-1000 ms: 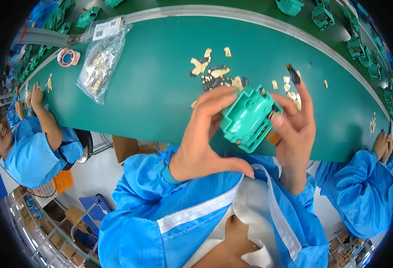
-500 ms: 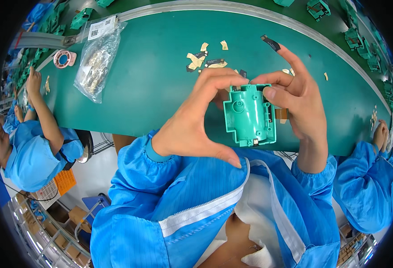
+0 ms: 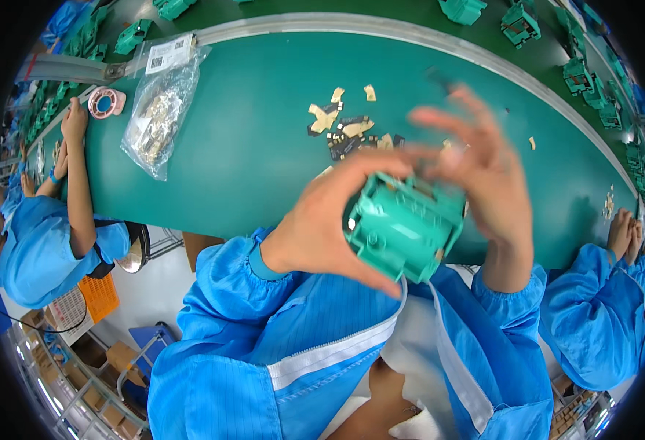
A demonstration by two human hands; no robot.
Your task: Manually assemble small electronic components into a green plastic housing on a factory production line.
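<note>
My left hand (image 3: 315,220) is closed around a green plastic housing (image 3: 407,227), thumb along its lower side and fingers over its top. The housing is tilted and somewhat blurred, with a rounded hollow and small posts inside. Close by on the right, my right hand (image 3: 484,172) is smeared by motion, its fingers partly raised. A small dark strip (image 3: 440,77) shows at the tip of its index finger. Whether its fingers touch the housing I cannot tell. Beyond the hands, several black and cream flexible pieces (image 3: 352,126) lie scattered on the green table (image 3: 256,95).
A clear plastic bag (image 3: 157,117) of small parts lies at the left, beside a tape roll (image 3: 104,103). More green housings (image 3: 520,26) stand past the metal rail (image 3: 322,22). Co-workers in blue sit at left (image 3: 44,246) and right (image 3: 594,315).
The housing has tilted and moved slightly down and left in my left hand. My right hand has let go of its edge grip and is moving. The left co-worker's hand has shifted toward the tape roll.
</note>
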